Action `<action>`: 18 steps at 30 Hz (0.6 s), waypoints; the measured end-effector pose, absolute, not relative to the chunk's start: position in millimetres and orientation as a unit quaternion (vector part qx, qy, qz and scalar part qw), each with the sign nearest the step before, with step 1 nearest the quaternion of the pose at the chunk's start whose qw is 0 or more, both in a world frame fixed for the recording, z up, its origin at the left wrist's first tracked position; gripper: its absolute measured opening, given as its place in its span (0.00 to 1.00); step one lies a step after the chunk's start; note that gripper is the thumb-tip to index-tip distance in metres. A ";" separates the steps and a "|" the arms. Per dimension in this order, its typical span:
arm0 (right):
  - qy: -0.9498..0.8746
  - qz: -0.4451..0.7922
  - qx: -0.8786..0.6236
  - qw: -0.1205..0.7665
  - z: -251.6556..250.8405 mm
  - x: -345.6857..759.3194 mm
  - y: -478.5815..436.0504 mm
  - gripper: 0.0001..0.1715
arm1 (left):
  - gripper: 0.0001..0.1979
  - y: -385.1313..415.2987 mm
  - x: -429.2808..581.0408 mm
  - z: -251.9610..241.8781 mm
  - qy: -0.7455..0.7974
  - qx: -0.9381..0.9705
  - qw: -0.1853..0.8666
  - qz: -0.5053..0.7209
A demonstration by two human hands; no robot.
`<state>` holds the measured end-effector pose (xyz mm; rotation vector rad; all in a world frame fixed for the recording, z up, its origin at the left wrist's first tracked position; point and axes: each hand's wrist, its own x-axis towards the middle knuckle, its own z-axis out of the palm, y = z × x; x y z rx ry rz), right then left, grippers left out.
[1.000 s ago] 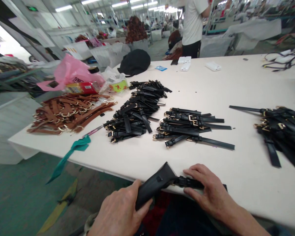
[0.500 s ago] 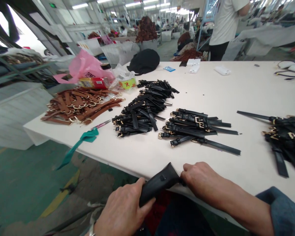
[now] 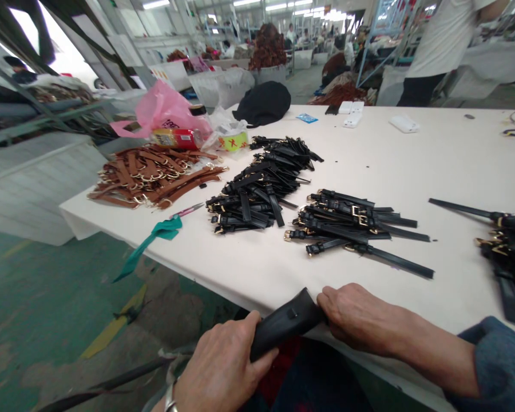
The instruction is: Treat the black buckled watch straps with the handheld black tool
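Note:
My left hand (image 3: 223,357) is wrapped round a black tube-shaped handheld tool (image 3: 283,321) with a flared end and a small raised tab on top. The tool is held at the front edge of the table, its wide mouth tilted up to the right. At that mouth my right hand (image 3: 354,315) is closed, fingers pinched together; what they hold is hidden. Beyond my hands lies a small pile of black buckle straps (image 3: 360,220) with gold buckles. A larger heap of black straps (image 3: 261,183) is left of it, and another black strap bundle (image 3: 508,246) lies far right.
Brown straps (image 3: 150,174) with gold rings lie at the table's left, near a pink bag (image 3: 163,109) and a red-labelled jar (image 3: 178,138). Pink-handled snips (image 3: 184,210) and a green cloth strip (image 3: 150,240) lie at the edge. A black cap (image 3: 264,103) sits behind; a person (image 3: 444,46) stands beyond.
The view has turned slightly left, so the table's things appear shifted right. Both hands keep their hold, with the right hand still at the tool's flared end.

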<state>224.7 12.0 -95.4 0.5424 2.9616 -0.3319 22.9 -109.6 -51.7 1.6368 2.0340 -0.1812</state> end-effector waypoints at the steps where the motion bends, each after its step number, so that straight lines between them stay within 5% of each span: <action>1: 0.973 -0.123 0.184 0.062 -96.5 227.0 12.9 0.06 | 0.12 -109.8 22.7 -52.2 0.751 0.604 0.258 -0.067; 9: 0.935 -0.262 0.241 0.007 -101.2 248.9 18.2 0.05 | 0.13 -111.2 22.2 -49.6 0.747 0.608 0.259 -0.071; 18: 0.921 -0.277 0.269 -0.056 -104.8 247.3 22.1 0.07 | 0.12 -112.9 23.9 -51.7 0.754 0.600 0.260 -0.066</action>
